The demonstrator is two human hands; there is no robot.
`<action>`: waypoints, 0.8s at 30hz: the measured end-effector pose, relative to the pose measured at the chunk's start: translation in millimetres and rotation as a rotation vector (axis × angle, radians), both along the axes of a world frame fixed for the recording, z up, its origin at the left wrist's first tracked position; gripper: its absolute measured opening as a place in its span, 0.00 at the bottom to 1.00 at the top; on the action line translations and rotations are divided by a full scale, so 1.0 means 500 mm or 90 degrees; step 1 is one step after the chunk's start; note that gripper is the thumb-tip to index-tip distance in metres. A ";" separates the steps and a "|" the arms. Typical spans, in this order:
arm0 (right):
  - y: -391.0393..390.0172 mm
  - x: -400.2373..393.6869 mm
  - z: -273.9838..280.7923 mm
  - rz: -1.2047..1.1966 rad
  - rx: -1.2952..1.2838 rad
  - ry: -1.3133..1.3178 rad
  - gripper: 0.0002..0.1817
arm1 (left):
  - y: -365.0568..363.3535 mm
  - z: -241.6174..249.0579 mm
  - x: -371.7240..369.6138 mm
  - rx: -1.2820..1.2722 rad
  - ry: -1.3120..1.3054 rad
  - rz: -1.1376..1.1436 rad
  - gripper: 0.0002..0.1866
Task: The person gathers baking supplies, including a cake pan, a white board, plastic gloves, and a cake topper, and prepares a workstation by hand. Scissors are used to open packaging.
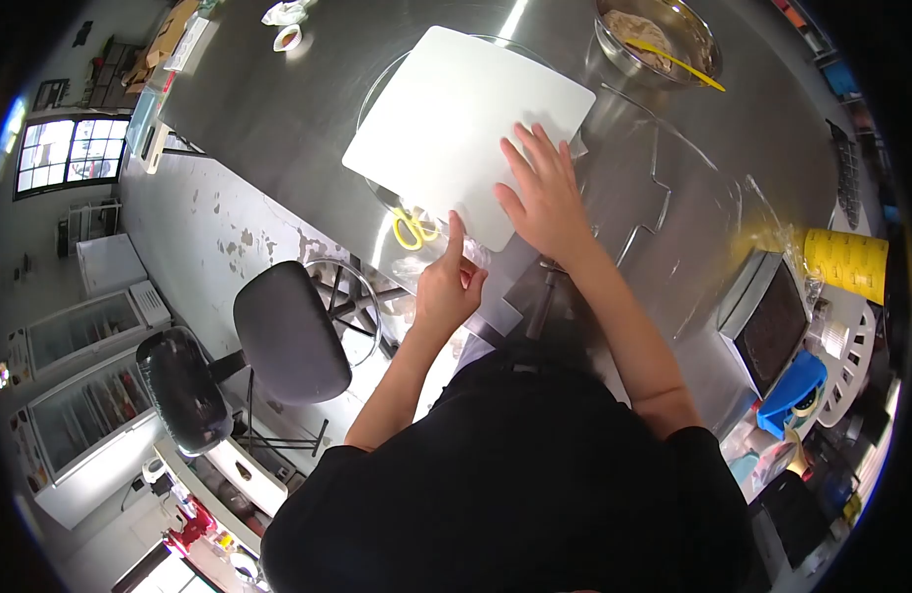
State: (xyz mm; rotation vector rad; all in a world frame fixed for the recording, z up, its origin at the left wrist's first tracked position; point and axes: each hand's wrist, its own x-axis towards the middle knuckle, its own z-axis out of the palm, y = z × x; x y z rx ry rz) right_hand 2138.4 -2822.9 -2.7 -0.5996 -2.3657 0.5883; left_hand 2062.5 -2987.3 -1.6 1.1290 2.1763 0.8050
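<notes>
A white rectangular board with rounded corners (456,109) lies on the steel table, over a round clear rim that shows past its edges. My right hand (545,198) is spread with its palm down on the board's right part. By the board's near edge is my left hand (444,289), its index finger stretched out and the other fingers bent. I see nothing held in it, though its inner side is partly hidden. Crumpled clear plastic (473,251) lies close to those fingers. Yellow-handled scissors (409,229) rest just beyond, their blades hidden.
At the far right stands a metal bowl (614,49) with a brownish mixture and a yellow spatula (678,65). A bent wire frame (662,188) lies on the table's right side. A yellow roll (846,265) and a dark-faced box (767,321) stand right. A black chair (293,331) is left.
</notes>
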 end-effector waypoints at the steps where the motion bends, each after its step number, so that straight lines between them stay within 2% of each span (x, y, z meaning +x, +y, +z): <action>1: 0.002 -0.019 0.010 0.006 0.036 -0.063 0.23 | -0.004 -0.004 0.002 0.035 -0.001 0.039 0.44; 2: 0.003 -0.034 0.015 0.013 0.072 -0.125 0.25 | -0.008 -0.007 0.000 0.036 -0.001 0.043 0.44; 5: -0.007 -0.066 -0.011 0.074 0.128 -0.162 0.30 | -0.011 -0.010 -0.005 -0.023 0.013 0.013 0.44; 10: -0.020 -0.067 -0.006 0.151 0.120 -0.173 0.29 | -0.016 -0.017 -0.006 -0.023 0.046 0.010 0.45; 12: -0.016 -0.059 -0.004 0.245 0.092 -0.167 0.26 | -0.020 -0.020 -0.010 -0.035 0.034 0.008 0.45; 13: -0.008 -0.054 -0.007 0.245 0.092 -0.168 0.26 | -0.022 -0.020 -0.013 -0.046 0.025 0.004 0.46; 15: 0.014 -0.054 -0.012 0.382 -0.078 -0.213 0.22 | -0.027 -0.024 -0.018 -0.040 0.036 -0.001 0.46; 16: 0.018 -0.059 -0.016 0.381 -0.076 -0.212 0.22 | -0.028 -0.025 -0.020 -0.035 0.048 -0.007 0.46; 18: 0.015 -0.070 -0.026 0.239 -0.194 -0.109 0.21 | -0.028 -0.025 -0.021 -0.034 0.049 -0.010 0.46; 19: 0.008 -0.076 -0.028 0.238 -0.192 -0.109 0.21 | -0.027 -0.023 -0.021 -0.035 0.049 -0.012 0.46; 21: -0.014 -0.088 -0.029 0.066 0.090 -0.142 0.23 | -0.025 -0.019 -0.017 -0.036 0.043 -0.013 0.46; 24: -0.034 -0.077 -0.022 0.152 0.090 -0.170 0.23 | -0.027 -0.021 -0.019 -0.033 0.031 -0.016 0.46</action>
